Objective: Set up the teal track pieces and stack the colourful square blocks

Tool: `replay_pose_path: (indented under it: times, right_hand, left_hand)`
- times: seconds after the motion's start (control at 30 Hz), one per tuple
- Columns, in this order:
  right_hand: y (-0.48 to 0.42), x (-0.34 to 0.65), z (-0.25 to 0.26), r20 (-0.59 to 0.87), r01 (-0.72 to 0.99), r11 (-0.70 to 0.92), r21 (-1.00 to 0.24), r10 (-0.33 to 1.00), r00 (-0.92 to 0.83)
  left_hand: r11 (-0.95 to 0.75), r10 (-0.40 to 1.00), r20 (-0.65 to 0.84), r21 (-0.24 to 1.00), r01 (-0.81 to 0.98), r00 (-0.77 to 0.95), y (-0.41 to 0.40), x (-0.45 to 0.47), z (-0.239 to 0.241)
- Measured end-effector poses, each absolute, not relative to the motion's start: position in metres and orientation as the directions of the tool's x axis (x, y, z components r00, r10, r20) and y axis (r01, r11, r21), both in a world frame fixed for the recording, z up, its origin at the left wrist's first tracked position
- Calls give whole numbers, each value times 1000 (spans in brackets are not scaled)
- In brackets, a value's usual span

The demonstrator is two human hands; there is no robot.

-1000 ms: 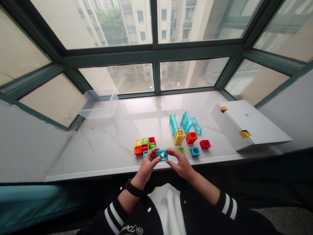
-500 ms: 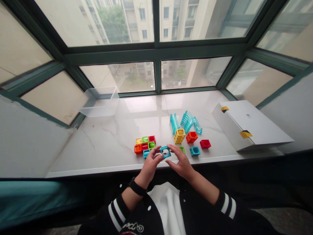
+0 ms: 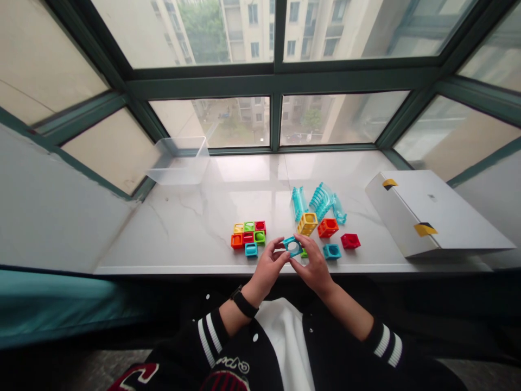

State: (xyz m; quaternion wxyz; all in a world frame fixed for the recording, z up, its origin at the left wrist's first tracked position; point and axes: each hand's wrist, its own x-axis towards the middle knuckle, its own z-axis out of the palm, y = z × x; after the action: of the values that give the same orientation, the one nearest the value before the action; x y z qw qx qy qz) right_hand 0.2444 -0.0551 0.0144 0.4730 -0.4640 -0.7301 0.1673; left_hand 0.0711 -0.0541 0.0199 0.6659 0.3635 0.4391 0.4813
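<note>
In the head view, the left hand [image 3: 269, 265] pinches a blue block [image 3: 289, 239] by its left side, fingers at the far edge and thumb at the near one; the right hand [image 3: 316, 269] grasps the same block from its right side, fingertips at the upper right edge and thumb by the lower edge; the block is tilted, its round hole facing up, raised over the near part of the white ledge [image 3: 203, 222].

Taking that block as the clock's centre, with twelve toward the window [image 3: 236, 122], a cluster of coloured blocks [image 3: 248, 237] sits at nine o'clock, two rows of three with one more touching on the near side; a yellow block [image 3: 307, 224] stands at one o'clock, an orange block [image 3: 328, 228] at two, a second blue block [image 3: 332, 252] and a red block [image 3: 350, 241] at three; a green block [image 3: 304, 253] shows only partly beside the right hand's fingers.

Clear blue track pieces [image 3: 321, 200] lie between twelve and two, beyond the yellow block; a clear plastic box [image 3: 177, 176] is at ten o'clock; a white box [image 3: 451, 217] with yellow-and-black tabs lies between two and three.
</note>
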Motion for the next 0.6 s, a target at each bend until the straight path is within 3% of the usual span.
replay_pose_path:
  times: [0.4, 0.6]
  right_hand:
    - [-56, 259, 11, 512, 543, 471, -695, 855, -86]
    - [-63, 285, 19, 530, 603, 427, -674, 848, -8]
  left_hand:
    - [251, 955, -181, 914, -318, 234, -53, 82, 20]
    - [255, 916, -136, 923, -288, 377, -41, 103, 21]
